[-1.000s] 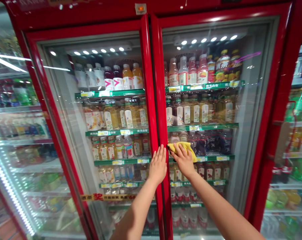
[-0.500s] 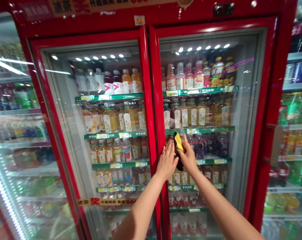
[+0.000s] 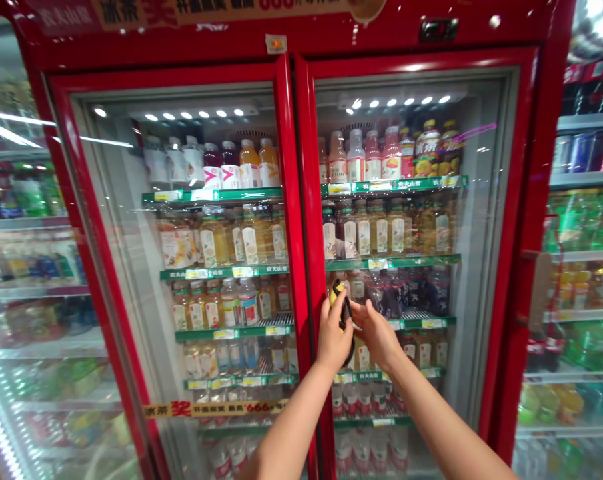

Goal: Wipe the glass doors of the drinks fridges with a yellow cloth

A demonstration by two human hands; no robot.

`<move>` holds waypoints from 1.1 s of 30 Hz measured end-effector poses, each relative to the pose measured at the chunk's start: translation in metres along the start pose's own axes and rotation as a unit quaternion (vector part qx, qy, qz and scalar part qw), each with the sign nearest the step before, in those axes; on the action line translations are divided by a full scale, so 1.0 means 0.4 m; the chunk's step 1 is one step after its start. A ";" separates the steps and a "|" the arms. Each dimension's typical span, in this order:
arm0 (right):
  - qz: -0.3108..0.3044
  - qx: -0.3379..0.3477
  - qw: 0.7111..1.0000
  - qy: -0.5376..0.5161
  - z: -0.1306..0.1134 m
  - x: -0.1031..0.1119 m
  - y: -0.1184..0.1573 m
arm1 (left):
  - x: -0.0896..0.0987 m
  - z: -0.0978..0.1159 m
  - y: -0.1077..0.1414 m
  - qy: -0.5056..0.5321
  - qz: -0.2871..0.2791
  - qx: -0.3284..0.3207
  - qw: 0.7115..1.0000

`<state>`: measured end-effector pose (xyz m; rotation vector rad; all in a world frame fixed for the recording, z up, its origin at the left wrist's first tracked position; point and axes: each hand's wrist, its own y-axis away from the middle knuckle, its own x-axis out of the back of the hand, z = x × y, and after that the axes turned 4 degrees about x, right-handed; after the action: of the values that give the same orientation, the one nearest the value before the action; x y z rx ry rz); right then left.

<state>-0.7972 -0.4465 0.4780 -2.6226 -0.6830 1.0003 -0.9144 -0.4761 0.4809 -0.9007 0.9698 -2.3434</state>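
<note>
Both hands meet in front of the right glass door (image 3: 406,267) of a red drinks fridge (image 3: 301,40), just beside the central red frame (image 3: 301,200) where the two doors meet; the cloth (image 3: 340,300) is bunched between them at the height of the third shelf (image 3: 421,323), which suits a grip being passed or re-gathered rather than a flat wipe (a judgement only). The left hand (image 3: 334,333) is closed around the lower part of the cloth, fingers curled, so that a yellow-and-dark fold sticks up above the thumb; the right hand (image 3: 378,333) is half open, its fingertips reaching to the cloth's edge, though whether they pinch it or merely touch it I cannot tell. Neither palm is pressed flat on the glass. Behind the doors stand rows of bottles (image 3: 376,230) on green-edged shelves; the left door (image 3: 181,267) is shut, and further coolers flank the fridge on both sides.
</note>
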 end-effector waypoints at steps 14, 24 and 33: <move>0.132 0.230 0.932 0.246 0.157 -0.139 -0.180 | 0.259 -0.094 0.131 -0.174 0.097 -0.002 0.980; 0.229 0.226 0.874 0.365 0.148 -0.207 -0.253 | 0.293 -0.123 0.181 -0.179 0.082 -0.007 0.980; 0.176 0.215 0.860 0.429 0.099 -0.189 -0.246 | 0.248 -0.107 0.170 -0.133 0.039 0.038 0.990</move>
<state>-0.9067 -0.3980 0.5294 -2.4322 0.2201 -0.0474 -1.0028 -0.5615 0.4465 -1.0902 0.7875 -2.1128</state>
